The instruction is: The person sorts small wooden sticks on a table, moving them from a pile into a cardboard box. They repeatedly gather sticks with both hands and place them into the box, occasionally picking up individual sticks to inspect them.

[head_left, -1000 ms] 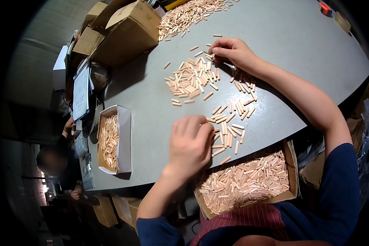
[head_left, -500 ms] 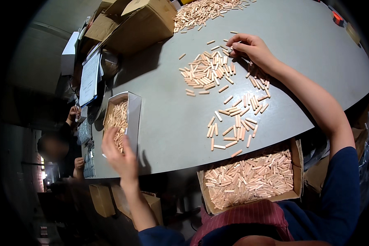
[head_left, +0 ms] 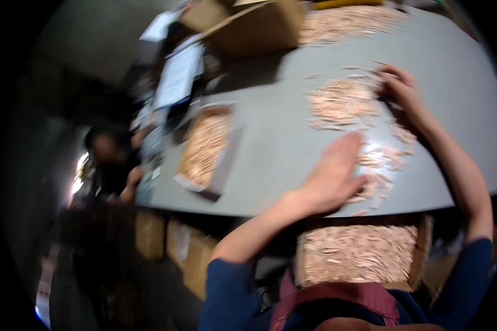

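My left hand [head_left: 337,172] is over the table's near part, fingers stretched out, holding nothing I can see. It is beside a loose scatter of short pale wooden dowels [head_left: 384,157] and hides some of them. Farther off, my right hand [head_left: 404,92] has its fingers curled and thumb drawn in at the edge of a denser dowel pile [head_left: 339,102]. Something small and pale shows at its fingertips, too blurred to name. To the left stands a narrow open box [head_left: 226,160] filled with dowels [head_left: 204,149].
Below the table edge, a cardboard box [head_left: 425,248] full of dowels is close to my body. A big dowel heap [head_left: 350,23] and an open carton [head_left: 254,30] are at the back. Papers [head_left: 178,74] lie at the left, where another person [head_left: 113,160] is.
My left hand has moved right, from above the narrow box to the dowel scatter. My right hand remains by the far pile. The whole view has shifted and blurred.
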`<action>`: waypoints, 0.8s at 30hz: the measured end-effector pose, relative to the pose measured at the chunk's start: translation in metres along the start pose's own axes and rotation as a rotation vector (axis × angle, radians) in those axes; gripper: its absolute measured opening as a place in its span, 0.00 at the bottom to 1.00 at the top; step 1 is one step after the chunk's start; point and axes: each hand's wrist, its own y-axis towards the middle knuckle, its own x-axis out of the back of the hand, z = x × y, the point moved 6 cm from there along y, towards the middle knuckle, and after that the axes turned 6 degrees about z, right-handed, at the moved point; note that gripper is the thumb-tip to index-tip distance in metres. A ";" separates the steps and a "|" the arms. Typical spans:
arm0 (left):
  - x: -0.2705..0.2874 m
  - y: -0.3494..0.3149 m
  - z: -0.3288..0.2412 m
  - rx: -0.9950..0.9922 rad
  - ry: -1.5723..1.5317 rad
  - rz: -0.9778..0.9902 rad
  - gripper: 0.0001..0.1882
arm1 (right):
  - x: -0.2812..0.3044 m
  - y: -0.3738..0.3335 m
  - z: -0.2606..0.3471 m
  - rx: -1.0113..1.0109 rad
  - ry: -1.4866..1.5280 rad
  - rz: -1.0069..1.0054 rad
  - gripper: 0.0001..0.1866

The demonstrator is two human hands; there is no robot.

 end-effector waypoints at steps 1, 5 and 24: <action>-0.004 0.005 0.000 0.026 -0.056 0.029 0.40 | -0.005 -0.005 0.001 -0.083 0.013 -0.009 0.15; -0.028 0.011 -0.001 -0.125 0.048 0.039 0.43 | 0.016 -0.008 -0.022 -0.101 0.159 -0.075 0.16; -0.015 0.009 -0.014 -0.151 0.060 -0.010 0.43 | 0.035 0.016 -0.033 0.053 -0.044 0.020 0.15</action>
